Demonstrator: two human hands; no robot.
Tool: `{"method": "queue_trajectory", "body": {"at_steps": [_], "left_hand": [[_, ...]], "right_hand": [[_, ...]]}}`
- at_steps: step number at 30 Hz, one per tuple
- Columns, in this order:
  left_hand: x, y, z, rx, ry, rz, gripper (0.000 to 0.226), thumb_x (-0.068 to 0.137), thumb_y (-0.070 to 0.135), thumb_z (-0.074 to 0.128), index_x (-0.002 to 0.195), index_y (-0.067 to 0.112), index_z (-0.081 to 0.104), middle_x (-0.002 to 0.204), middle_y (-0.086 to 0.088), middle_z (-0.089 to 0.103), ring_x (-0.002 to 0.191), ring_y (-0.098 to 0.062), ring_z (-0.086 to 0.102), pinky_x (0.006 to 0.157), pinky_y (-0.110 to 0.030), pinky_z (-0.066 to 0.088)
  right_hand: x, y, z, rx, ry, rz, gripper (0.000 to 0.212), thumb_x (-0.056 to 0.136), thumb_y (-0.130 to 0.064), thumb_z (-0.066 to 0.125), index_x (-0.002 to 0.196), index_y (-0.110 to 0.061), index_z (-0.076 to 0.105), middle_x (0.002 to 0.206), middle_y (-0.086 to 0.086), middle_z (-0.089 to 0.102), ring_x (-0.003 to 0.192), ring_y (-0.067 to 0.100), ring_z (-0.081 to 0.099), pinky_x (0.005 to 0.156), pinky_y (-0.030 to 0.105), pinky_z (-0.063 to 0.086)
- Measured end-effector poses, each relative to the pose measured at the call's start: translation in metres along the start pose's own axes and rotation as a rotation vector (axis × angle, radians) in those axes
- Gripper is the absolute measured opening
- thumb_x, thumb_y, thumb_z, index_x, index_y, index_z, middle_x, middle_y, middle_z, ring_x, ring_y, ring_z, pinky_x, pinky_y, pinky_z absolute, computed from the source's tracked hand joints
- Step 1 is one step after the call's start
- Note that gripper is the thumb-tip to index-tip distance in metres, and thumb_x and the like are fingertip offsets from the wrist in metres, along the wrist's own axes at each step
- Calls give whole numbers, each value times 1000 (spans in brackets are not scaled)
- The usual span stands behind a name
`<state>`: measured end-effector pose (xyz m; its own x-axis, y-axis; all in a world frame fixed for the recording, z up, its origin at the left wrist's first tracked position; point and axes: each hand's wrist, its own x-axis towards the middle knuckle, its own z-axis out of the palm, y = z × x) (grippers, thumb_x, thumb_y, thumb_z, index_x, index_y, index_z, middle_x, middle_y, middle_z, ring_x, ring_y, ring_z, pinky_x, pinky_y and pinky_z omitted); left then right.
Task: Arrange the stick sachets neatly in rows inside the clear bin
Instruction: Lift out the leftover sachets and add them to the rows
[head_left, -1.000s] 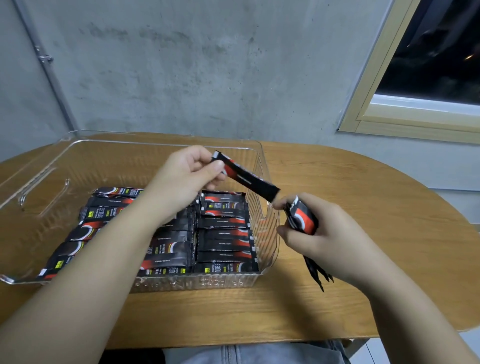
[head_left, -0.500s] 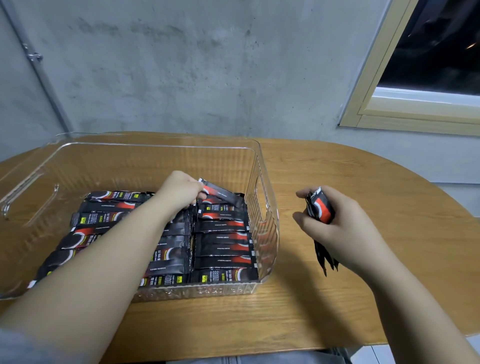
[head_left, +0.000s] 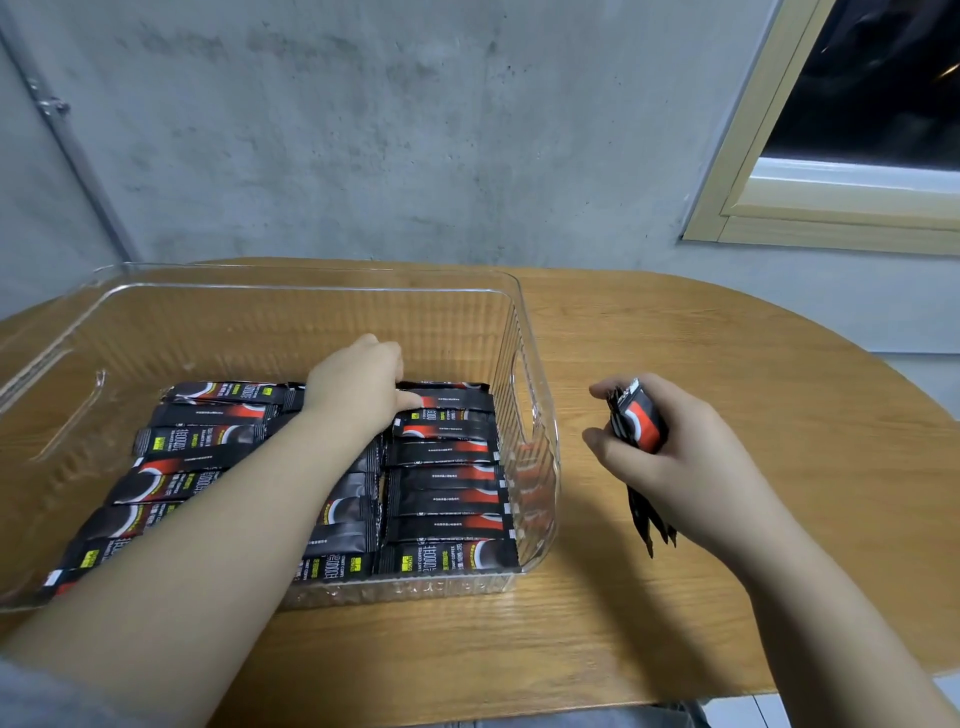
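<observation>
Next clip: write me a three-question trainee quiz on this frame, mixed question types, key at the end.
1. True or false: the right hand holds a bundle of sachets outside the clear bin.
2. Where does the left hand rest?
A. on the bare table
B. on the far end of the right-hand row in the bin
C. on the window frame
3. Fill in: the far part of the bin floor, beyond the rows, is ____ of sachets.

Key: 1 true; 2 B; 3 bare.
</observation>
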<state>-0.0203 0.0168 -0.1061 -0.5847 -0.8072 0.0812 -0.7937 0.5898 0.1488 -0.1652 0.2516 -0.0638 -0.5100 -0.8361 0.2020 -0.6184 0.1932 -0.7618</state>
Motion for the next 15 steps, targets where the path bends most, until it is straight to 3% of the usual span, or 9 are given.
{"method": "queue_trajectory", "body": {"at_steps": [5,12,15], "left_hand": [[1,10,-3,26,-10,192,27,82,46,66,102,28,64,104,7,57,99,-18,55,72,-30,43],[7,17,6,150,4,205,30,88,47,57,107,25,65,107,5,64,100,-20,58,68,-29,41],[4,18,3,88,28,189,27,89,47,56,100,25,65,103,6,64,96,-18,58,71,-30,45]], "right_hand": [[0,1,1,3,-17,3,24,79,-27,71,95,-39,57,74,-8,61,68,7,54,61,20,44],[-2,-2,0,17,-19,-7,25,77,-36,69,98,-39,56,79,-8,63,70,6,57,62,19,46],[-2,-7,0,66,-14,-12,25,75,-43,70,94,-34,56,79,-1,65,70,15,62,68,34,53]]}}
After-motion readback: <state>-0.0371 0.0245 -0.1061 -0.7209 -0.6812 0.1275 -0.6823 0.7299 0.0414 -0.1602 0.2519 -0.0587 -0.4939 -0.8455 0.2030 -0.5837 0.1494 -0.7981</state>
